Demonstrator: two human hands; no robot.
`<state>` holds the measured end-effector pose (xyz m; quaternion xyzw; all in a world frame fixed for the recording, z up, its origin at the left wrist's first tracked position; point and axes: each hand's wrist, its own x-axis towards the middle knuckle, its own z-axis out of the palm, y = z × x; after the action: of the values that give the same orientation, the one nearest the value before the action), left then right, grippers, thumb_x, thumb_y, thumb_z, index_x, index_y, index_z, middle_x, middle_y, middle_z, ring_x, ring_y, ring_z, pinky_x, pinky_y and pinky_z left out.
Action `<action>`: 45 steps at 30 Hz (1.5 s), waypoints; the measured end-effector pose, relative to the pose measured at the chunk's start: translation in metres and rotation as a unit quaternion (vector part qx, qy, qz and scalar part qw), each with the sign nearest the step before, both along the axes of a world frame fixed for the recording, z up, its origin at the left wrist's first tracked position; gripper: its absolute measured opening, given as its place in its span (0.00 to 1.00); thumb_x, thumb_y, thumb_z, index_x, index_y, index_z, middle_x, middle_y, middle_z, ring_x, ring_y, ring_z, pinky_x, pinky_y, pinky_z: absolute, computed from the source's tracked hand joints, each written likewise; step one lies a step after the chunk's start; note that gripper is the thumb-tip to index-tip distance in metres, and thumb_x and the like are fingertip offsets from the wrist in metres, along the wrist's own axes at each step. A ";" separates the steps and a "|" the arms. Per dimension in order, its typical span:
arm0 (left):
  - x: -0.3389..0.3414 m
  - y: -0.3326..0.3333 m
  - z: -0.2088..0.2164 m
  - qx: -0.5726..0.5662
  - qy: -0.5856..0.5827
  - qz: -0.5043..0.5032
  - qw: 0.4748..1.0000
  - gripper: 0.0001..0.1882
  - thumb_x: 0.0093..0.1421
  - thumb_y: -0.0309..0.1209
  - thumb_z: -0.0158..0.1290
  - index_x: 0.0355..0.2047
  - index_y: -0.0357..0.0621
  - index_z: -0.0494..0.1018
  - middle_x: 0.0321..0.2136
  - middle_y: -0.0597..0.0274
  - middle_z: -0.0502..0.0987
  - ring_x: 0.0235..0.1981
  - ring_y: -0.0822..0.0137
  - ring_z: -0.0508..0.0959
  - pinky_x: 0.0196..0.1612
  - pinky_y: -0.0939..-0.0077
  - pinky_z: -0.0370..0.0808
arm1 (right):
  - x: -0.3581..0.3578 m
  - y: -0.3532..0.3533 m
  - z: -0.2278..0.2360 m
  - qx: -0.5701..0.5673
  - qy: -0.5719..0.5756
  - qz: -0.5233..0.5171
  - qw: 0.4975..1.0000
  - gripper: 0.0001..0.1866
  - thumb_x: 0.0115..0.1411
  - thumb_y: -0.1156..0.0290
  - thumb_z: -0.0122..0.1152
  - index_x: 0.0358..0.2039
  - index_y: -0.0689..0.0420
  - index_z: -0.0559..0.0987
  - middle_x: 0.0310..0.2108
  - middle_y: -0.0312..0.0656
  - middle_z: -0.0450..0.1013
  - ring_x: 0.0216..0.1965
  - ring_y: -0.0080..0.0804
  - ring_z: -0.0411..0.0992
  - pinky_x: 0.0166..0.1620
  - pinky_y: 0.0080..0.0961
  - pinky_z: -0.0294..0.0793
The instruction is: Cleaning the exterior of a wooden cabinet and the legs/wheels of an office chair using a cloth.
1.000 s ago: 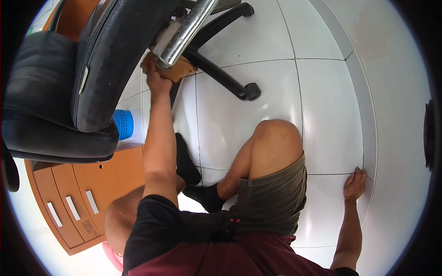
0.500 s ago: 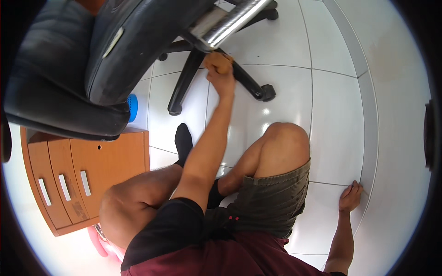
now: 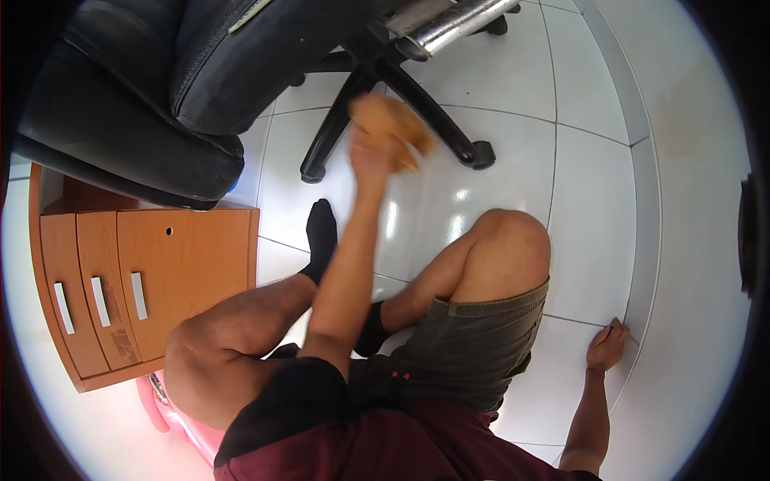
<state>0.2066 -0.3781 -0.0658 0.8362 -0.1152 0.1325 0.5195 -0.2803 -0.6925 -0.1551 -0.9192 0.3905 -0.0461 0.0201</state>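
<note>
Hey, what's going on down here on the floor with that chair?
A person sits on the white tiled floor beside a tipped black office chair. The left hand is stretched out holding an orange-brown cloth, blurred, by the chair's black wheeled base and chrome column. The right hand is pressed flat on the floor by the wall, propping the body. A wooden drawer unit stands to the left.

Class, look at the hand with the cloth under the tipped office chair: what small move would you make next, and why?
Probably carry the orange cloth in the left hand onto the black chair leg just beside it. The cloth is blurred in mid-air, touching nothing, and that leg is nearest. The right hand rests flat on the floor as a prop.
</note>
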 end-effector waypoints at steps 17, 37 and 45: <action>0.105 0.225 -0.020 0.381 0.070 -0.045 0.921 0.22 0.48 0.28 0.53 0.45 0.37 0.65 0.27 0.48 0.76 0.16 0.58 0.77 0.11 0.73 0.69 | 0.004 -0.001 0.000 0.004 -0.028 0.010 1.000 0.15 0.59 0.68 0.42 0.45 0.57 0.68 0.41 0.48 0.65 0.37 0.47 0.69 0.36 0.38 0.71; 0.215 0.072 -0.017 0.446 -0.206 -0.223 0.842 0.15 0.58 0.35 0.45 0.42 0.39 0.70 0.27 0.50 0.74 0.21 0.61 0.75 0.23 0.68 0.72 | -0.006 0.000 -0.004 0.020 -0.014 0.000 1.000 0.15 0.59 0.67 0.42 0.46 0.57 0.68 0.41 0.48 0.65 0.38 0.47 0.68 0.37 0.37 0.70; 0.142 0.221 -0.019 0.602 -0.217 -0.195 0.743 0.15 0.58 0.32 0.45 0.44 0.39 0.68 0.33 0.47 0.74 0.31 0.52 0.76 0.33 0.67 0.72 | 0.006 -0.009 -0.008 -0.001 -0.034 0.009 0.999 0.15 0.60 0.67 0.42 0.46 0.56 0.69 0.42 0.46 0.65 0.38 0.45 0.69 0.36 0.36 0.72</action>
<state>0.3491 -0.1574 -0.0846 0.8829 -0.4414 0.1097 -0.1166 -0.2741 -0.7016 -0.1628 -0.9206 0.3812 -0.0776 0.0333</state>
